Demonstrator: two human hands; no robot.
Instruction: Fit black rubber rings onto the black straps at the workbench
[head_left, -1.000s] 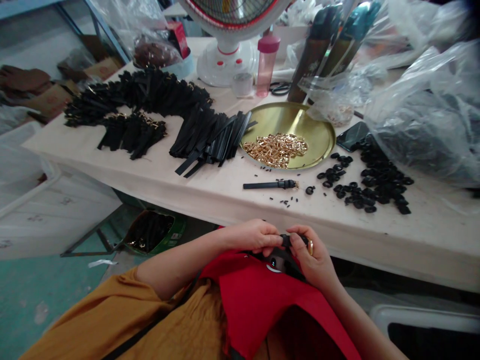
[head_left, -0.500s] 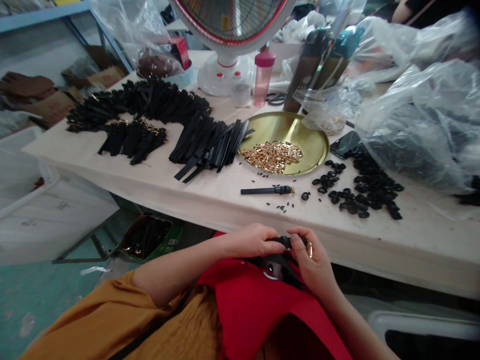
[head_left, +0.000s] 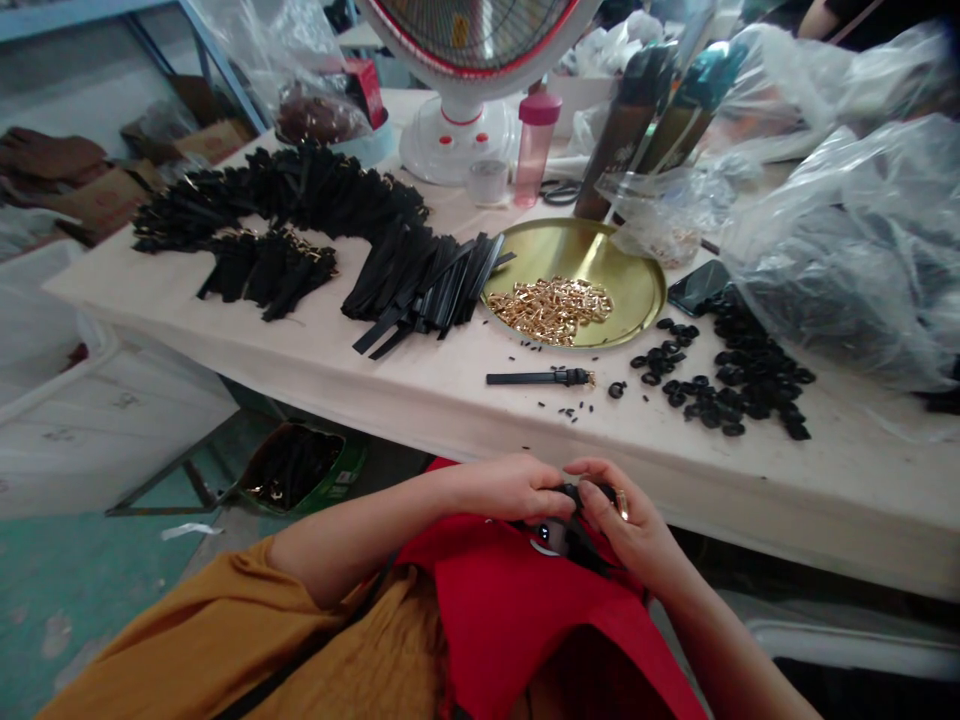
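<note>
Over the red apron (head_left: 510,600), at the table's front edge, my left hand (head_left: 525,488) and my right hand (head_left: 611,505) are closed on one black strap (head_left: 571,494). Fingers cover most of the strap. Gold metal (head_left: 622,503) shows at the fingers of my right hand; whether it is a clasp or a ring I cannot tell. Just beyond my hands, a black strap with a gold clasp (head_left: 540,378) lies flat on the table. One black loop (head_left: 616,389) sits to its right, with tiny black bits scattered around.
A round gold tray (head_left: 637,310) holds many gold clasps (head_left: 555,310). Black loops (head_left: 750,380) lie to its right, cut black strips (head_left: 427,280) to its left. Behind stand a fan (head_left: 459,140) and a pink bottle (head_left: 535,150). Plastic bags (head_left: 862,250) crowd the right.
My left hand's fingers have moved closer to my right hand and now cover more of the strap. The view has shifted slightly; things on the table look unmoved.
</note>
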